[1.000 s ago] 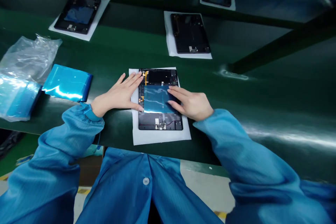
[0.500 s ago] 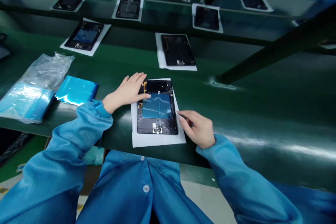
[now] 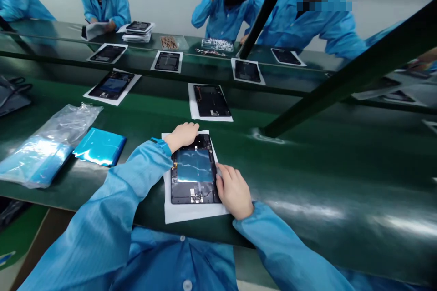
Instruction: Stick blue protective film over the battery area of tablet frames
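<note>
An opened tablet housing (image 3: 184,193) lies on a white sheet (image 3: 177,214) on the bench in front of me. A shiny blue film (image 3: 194,166) covers the middle of its inside, and small boards and connectors show near its ends. My left hand (image 3: 184,135) rests at the housing's far edge, its fingers stretched over the top end and partly hidden. My right hand (image 3: 235,191) is at the right edge, with thumb and fingers pressed together. What sits in that pinch is too small to make out.
Left of me lie a stack of blue film sheets (image 3: 99,146) and a clear plastic bag (image 3: 51,143) of similar sheets. Another tablet housing (image 3: 213,102) lies beyond mine. A dark slanted post (image 3: 307,100) meets the bench on the right. Co-workers in blue sit opposite.
My view has tilted up, showing the people opposite. My left hand has shifted from the upper left of the housing to its far edge. My right hand has come closer against the right edge.
</note>
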### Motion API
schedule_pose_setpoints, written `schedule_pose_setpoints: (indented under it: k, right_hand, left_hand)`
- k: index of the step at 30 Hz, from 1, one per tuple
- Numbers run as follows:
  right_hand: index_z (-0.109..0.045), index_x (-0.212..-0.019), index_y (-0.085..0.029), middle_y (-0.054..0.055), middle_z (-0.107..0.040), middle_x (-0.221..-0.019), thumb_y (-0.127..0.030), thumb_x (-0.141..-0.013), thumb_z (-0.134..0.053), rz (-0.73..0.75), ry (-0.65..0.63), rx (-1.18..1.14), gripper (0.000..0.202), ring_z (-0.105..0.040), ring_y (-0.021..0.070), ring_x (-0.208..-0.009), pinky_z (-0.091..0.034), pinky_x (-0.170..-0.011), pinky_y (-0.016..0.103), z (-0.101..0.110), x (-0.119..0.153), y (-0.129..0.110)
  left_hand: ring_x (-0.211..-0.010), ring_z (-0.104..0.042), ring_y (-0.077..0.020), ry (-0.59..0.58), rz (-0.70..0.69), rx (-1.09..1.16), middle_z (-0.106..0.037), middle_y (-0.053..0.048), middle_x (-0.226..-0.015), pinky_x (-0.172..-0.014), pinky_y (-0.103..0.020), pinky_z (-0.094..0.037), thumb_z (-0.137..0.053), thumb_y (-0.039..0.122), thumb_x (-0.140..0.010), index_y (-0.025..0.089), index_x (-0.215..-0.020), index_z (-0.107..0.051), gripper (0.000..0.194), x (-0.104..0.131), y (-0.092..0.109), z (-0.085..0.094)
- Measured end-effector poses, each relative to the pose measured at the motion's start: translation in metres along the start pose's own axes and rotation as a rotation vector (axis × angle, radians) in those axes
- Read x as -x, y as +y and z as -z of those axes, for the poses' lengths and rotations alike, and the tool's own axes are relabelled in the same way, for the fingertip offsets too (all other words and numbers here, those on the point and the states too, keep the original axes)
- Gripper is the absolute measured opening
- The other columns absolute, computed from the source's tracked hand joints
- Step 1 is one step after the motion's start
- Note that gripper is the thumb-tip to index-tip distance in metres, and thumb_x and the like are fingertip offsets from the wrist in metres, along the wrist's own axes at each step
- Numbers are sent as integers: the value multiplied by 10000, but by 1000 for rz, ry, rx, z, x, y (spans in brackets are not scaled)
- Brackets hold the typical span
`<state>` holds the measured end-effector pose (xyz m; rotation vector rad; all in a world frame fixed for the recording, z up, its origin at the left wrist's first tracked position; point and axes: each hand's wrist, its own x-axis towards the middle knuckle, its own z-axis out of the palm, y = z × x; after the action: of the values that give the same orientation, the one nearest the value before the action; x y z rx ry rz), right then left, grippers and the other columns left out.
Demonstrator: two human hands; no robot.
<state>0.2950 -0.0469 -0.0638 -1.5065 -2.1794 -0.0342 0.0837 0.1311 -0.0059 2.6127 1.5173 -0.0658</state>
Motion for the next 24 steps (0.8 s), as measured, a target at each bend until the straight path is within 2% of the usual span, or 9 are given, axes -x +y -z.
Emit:
schedule_pose_setpoints:
  k: [4,7,10,12,14,17,19,21,24]
  right_hand:
    - [-563,-1505,-217,176,-734,-1251,-275,-1043,-430,-35,32,-22,484,-714,351,-1055,-614,-921,528,-1,0,-1]
    - [-584,-1470,-179,189,-741,-1239,-379,-1043,-485,-132,62,-132,482,-741,335,-1036,-641,-869,489,4,-5,1]
    - [-719,-1227,-198,79,-783,-912,-464,-1050,-504,-233,-2,-379,385,-721,232,-681,-608,-613,357,9,-18,4]
    - [-741,-963,-225,7,-707,-687,-509,-1060,-484,-257,-30,-489,395,-645,187,-544,-528,-509,299,10,-34,7]
    - [-691,-834,-232,-9,-641,-612,-536,-1066,-449,-279,8,-494,452,-619,177,-542,-496,-515,284,6,-56,15]
    - [-660,-856,-222,7,-634,-653,-526,-1063,-415,-356,119,-431,442,-609,185,-611,-505,-606,301,-2,-105,43]
    - [-645,-842,-216,35,-651,-704,-507,-1053,-424,-431,190,-383,422,-623,204,-694,-516,-687,325,-6,-145,73]
    - [-635,-807,-207,66,-661,-746,-465,-1048,-452,-535,240,-324,398,-636,229,-777,-526,-776,360,-8,-185,110]
    - [-678,-864,-157,121,-708,-877,-344,-1063,-475,-745,250,-220,340,-674,261,-918,-531,-921,433,-5,-232,162]
  left_hand:
    - [-1049,-705,-235,-16,-37,1,-681,-167,-1260,-968,-405,-576,-527,295,-1084,106,-1204,-697,281,5,-9,7]
    - [-1064,-692,-252,15,-77,8,-700,-158,-1191,-980,-385,-530,-416,247,-1100,122,-1125,-716,326,10,-15,22]
    - [-1087,-681,-254,94,-65,24,-718,-125,-1138,-975,-376,-512,-350,293,-1121,161,-1146,-699,374,11,-20,45]
    - [-1072,-686,-267,145,-27,31,-724,-121,-1128,-942,-390,-516,-307,316,-1127,177,-1184,-682,404,9,-23,63]
    - [-1142,-670,-306,226,29,26,-715,-131,-1216,-973,-440,-507,-302,358,-1126,198,-1266,-656,413,2,-27,80]
    - [-1367,-553,-353,477,211,11,-591,-139,-1495,-1104,-515,-452,-336,452,-1116,245,-1482,-524,461,-15,-40,93]
    - [-1447,-486,-341,566,419,36,-491,-149,-1602,-1151,-509,-434,-322,445,-1114,233,-1565,-423,508,-29,-51,88]
    - [-1427,-511,-352,491,596,86,-507,-199,-1579,-1135,-517,-460,-318,427,-1110,170,-1538,-446,515,-44,-59,70]
    - [-1317,-605,-417,321,707,143,-624,-279,-1418,-1069,-559,-506,-430,505,-1073,76,-1396,-572,555,-66,-62,34]
